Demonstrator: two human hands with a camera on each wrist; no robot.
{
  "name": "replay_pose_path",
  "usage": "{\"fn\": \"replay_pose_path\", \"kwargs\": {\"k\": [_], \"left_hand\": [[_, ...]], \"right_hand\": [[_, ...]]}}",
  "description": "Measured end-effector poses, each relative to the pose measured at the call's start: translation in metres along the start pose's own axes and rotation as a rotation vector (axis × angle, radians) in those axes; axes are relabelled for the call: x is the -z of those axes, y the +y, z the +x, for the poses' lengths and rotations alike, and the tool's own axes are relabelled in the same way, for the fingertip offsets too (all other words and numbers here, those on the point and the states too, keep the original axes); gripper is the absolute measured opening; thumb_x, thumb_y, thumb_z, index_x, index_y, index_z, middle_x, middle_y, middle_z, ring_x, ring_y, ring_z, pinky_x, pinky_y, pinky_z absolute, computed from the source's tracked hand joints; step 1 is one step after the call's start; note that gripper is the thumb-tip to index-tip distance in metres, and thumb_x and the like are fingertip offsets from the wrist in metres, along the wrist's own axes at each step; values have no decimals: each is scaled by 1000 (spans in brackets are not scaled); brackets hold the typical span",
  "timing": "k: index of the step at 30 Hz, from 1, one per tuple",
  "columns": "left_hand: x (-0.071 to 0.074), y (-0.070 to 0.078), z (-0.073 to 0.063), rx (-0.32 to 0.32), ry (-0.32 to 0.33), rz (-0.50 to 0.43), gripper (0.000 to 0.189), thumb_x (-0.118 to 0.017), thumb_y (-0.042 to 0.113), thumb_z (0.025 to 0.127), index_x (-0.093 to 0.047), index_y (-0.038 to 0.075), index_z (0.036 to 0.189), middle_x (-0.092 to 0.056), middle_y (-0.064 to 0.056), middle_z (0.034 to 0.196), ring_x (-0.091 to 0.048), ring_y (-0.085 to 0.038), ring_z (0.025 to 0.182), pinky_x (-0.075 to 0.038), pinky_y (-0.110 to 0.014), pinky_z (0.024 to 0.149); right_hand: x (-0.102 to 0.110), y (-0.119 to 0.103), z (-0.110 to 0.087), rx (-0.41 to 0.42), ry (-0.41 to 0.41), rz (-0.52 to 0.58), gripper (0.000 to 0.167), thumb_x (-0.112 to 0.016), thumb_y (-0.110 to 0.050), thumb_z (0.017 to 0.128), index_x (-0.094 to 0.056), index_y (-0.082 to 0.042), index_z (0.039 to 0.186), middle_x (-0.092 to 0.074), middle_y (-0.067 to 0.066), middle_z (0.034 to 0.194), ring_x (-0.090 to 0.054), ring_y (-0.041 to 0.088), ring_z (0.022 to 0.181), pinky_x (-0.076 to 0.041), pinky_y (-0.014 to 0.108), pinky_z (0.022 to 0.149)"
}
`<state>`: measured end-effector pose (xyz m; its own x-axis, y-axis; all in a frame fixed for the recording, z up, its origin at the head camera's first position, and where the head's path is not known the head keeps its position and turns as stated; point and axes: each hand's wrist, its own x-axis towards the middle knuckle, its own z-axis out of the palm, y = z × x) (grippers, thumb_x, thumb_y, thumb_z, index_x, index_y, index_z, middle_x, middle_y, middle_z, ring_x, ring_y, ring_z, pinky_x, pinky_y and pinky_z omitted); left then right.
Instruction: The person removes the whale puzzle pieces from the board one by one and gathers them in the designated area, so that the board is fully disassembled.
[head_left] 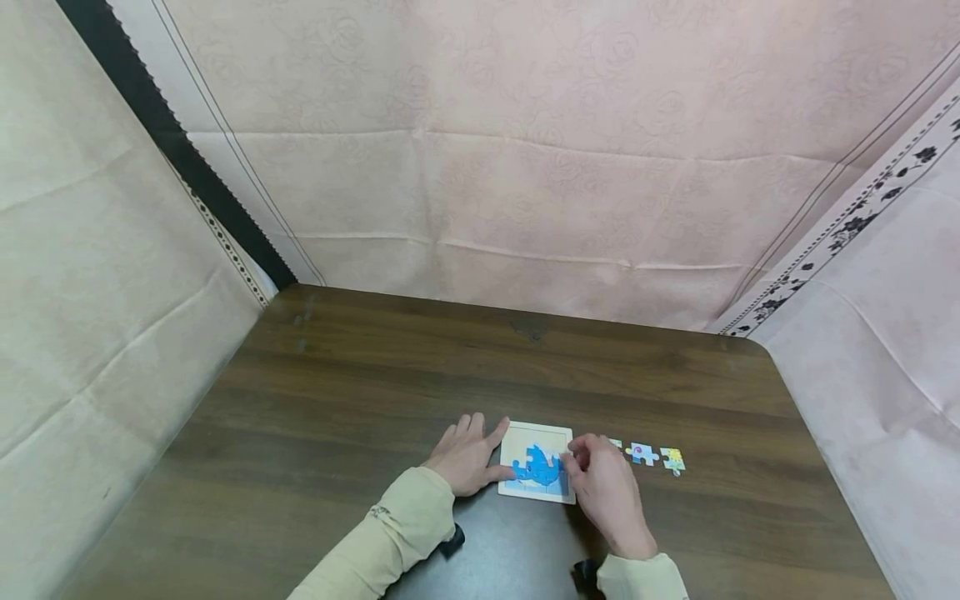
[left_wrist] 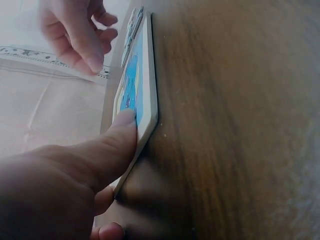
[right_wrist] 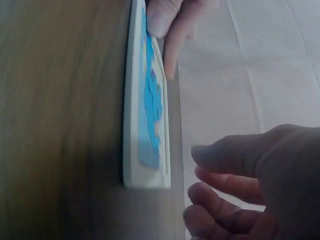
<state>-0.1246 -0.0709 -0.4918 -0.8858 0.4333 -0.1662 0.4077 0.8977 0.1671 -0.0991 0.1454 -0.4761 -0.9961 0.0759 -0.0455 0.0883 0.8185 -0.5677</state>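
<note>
A small square puzzle board with a pale rim lies between the two hands. Blue joined puzzle pieces fill its lower part, while bare board shows above them. My left hand steadies the left side, its thumb lying over the rim onto the blue pieces, the other fingers spread on the table. Over the right edge hovers my right hand, fingers loosely bent. Both wrist views show its thumb and fingertips just off the board, with no piece visible between them.
To the right of the board lie loose puzzle pieces: a purple-and-blue one, a yellow one, and one partly hidden behind the right hand. The brown wooden table meets pale hanging cloth along its back and sides.
</note>
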Motion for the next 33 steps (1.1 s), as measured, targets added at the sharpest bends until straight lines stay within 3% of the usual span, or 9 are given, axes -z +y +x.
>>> {"fn": "replay_pose_path", "kwargs": {"k": [6, 12, 25, 29, 33], "left_hand": [[0, 0, 0, 5, -5, -9, 82, -55, 66, 87, -36, 21, 152, -41, -5, 98, -34, -19, 87, -31, -27, 70], [0, 0, 0, -4, 3, -9, 81, -56, 65, 87, -37, 20, 151, -40, -4, 96, -34, -18, 85, -30, -27, 68], [0, -1, 1, -11, 15, -10, 80, -55, 65, 88, -37, 20, 151, -42, -6, 99, -35, -19, 87, -30, -27, 68], [0, -1, 1, -6, 11, -11, 80, -55, 65, 88, -37, 20, 151, -42, -6, 99, -35, -19, 87, -31, -27, 69], [0, -1, 1, -1, 6, -9, 80, -55, 66, 88, -37, 20, 151, -42, -6, 100, -35, -19, 87, -31, -27, 69]], "right_hand": [[-11, -9, -1, 128, -10, -70, 26, -77, -24, 85, -74, -11, 106, -54, 5, 91, -46, 23, 86, -42, 35, 70], [-18, -9, 0, 182, -38, -108, 33, -79, -26, 82, -75, -12, 111, -53, 6, 92, -44, 24, 87, -37, 35, 70], [-21, -8, 1, 174, -61, -114, 26, -79, -23, 83, -76, -15, 108, -54, 6, 93, -44, 24, 87, -38, 37, 73], [-20, -10, 5, 129, -125, -81, 28, -79, -20, 82, -73, -14, 109, -53, 5, 94, -49, 22, 85, -47, 40, 76], [-18, -13, 8, 91, -201, -44, 40, -77, -15, 84, -65, -11, 122, -52, 6, 98, -52, 19, 80, -51, 39, 75]]}}
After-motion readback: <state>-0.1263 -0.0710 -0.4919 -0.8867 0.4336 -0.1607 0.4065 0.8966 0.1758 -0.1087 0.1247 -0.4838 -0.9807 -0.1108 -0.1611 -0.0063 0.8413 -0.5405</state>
